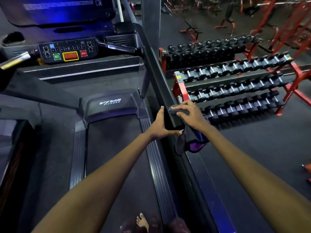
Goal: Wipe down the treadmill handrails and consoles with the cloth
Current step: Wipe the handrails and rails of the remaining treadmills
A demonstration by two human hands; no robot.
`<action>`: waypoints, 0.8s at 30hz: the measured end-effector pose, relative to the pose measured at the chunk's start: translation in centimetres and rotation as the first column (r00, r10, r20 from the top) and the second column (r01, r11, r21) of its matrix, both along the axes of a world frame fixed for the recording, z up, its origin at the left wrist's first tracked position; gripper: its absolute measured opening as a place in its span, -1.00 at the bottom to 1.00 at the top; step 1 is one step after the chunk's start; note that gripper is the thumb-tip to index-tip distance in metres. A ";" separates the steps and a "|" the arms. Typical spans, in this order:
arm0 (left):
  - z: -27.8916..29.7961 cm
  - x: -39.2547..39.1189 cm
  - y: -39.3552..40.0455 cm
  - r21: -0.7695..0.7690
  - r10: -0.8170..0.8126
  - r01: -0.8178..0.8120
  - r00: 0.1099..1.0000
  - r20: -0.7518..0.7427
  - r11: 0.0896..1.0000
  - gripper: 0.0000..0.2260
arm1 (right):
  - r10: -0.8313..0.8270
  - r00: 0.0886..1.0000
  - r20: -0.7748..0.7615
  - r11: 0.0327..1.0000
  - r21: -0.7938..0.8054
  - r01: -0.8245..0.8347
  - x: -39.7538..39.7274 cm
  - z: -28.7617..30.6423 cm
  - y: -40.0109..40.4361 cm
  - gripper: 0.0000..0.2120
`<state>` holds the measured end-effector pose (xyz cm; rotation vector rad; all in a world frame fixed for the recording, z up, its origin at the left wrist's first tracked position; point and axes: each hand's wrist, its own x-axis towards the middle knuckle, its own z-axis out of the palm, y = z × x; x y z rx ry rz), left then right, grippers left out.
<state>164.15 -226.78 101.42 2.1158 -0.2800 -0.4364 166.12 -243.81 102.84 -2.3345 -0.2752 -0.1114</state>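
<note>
The black right handrail of the treadmill runs from the console down to its blunt near end. My right hand holds a dark grey cloth with a purple underside against the rail's top and outer side near that end; most of the cloth hangs below. My left hand lies on the rail's inner side, fingers straight along it and thumb under the end. The console with green, red and stop buttons sits upper left, below a lit blue screen.
The treadmill belt lies under my arms, with a bare foot at the bottom edge. A red rack of black dumbbells stands just right of the rail. Red gym frames fill the far right floor.
</note>
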 end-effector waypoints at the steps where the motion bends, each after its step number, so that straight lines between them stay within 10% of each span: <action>1: 0.0 0.0 -0.2 -0.009 0.005 -0.005 1.000 0.016 1.000 0.16 | -0.006 1.000 -0.008 1.000 0.004 0.006 0.0 0.0 0.0 -0.73; 11: 0.2 0.5 0.1 0.210 -0.133 0.114 0.988 0.079 0.971 0.06 | -0.200 0.963 0.182 0.961 0.228 0.156 -5.3 -2.7 0.3 -0.73; 17: 1.0 1.3 1.0 0.583 -0.336 0.154 0.916 0.219 0.798 -0.10 | -0.558 0.828 -0.056 0.606 0.654 0.453 -8.5 -5.4 4.5 -0.69; 24: 1.4 1.9 0.2 0.257 -0.171 0.150 0.983 0.062 0.955 -0.38 | -0.494 0.829 -0.262 0.429 0.756 0.495 -8.6 -5.4 4.0 -0.69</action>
